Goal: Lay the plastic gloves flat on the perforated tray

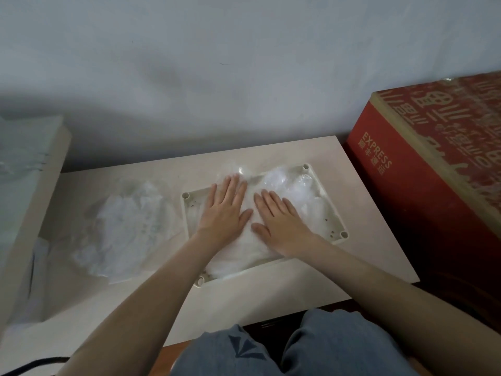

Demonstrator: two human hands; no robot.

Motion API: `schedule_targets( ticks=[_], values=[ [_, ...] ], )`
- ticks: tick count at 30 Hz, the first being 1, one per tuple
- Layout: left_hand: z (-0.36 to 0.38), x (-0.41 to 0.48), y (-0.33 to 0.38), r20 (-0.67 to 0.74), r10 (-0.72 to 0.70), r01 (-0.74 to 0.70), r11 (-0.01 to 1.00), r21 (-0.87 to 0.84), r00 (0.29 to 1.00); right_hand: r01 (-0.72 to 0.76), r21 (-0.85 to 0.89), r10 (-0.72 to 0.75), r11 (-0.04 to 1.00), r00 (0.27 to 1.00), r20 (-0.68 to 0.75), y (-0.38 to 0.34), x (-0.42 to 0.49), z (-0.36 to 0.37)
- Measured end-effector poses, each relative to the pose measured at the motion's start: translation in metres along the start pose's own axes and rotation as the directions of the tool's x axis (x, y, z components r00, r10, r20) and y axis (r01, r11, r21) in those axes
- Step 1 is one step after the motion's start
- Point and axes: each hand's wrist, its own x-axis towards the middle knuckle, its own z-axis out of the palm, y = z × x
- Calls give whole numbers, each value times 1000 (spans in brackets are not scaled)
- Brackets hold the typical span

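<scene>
Head view, observed remotely.

1. I find both hands palm down on the gloves (298, 196), which lie in the tray (185, 213).
2. Left hand (226, 213): fingers straight and close together, thumb held out sideways. It presses the plastic in the tray's left half.
3. Right hand (282, 226): fingers straight and slightly spread, thumb out. It presses just beside the left hand, and the two thumbs almost meet.
4. Under and nearer than the hands the gloves look flattened. At the far right of the tray they are crumpled and raised. At the far left some plastic reaches over the rim.
5. The tray sits on a pale table (298, 283), turned at a slight angle. I can see small holes near its corners.
6. A loose pile (127, 229) of clear plastic lies on the table left of the tray, apart from it. I cannot tell whether it is more gloves.
7. A red box (401, 191) stands right of the table, against the wall (244, 63).
</scene>
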Motion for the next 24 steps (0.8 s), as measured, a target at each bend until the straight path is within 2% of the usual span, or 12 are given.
schedule_targets(
  ticks=[8, 11, 13, 15, 18, 19, 21, 24],
  values=[
    [11, -2, -6, 12, -5, 5, 998, -55, 1000, -181, -86, 186, 980, 981, 51, 38, -8, -5],
    [9, -2, -7, 24, 8, -6, 997, -78, 1000, -272, -123, 274, 954, 962, 1, 48, -12, -9],
    [2, -3, -7, -2, 19, -19, 991, -135, 1000, -289, -111, 284, 951, 957, -63, 49, -16, -15],
    [-11, -6, -8, -80, 13, -29, 979, -200, 997, -270, -67, 260, 960, 957, -132, 46, -18, -24],
    [-34, -16, -11, -381, -11, -61, 983, -176, 924, -230, -52, 210, 972, 944, -255, 35, -19, -38],
    [-39, -20, -15, -445, -48, -30, 986, -166, 894, -225, -65, 201, 972, 944, -262, 31, -19, -43],
    [-46, -32, -28, -484, -168, 96, 981, -169, 859, -209, -84, 183, 974, 951, -250, 20, -18, -53],
    [-48, -58, -53, -403, -371, 323, 928, -184, 836, -167, -51, 154, 985, 967, -205, 3, -19, -63]
  ],
)
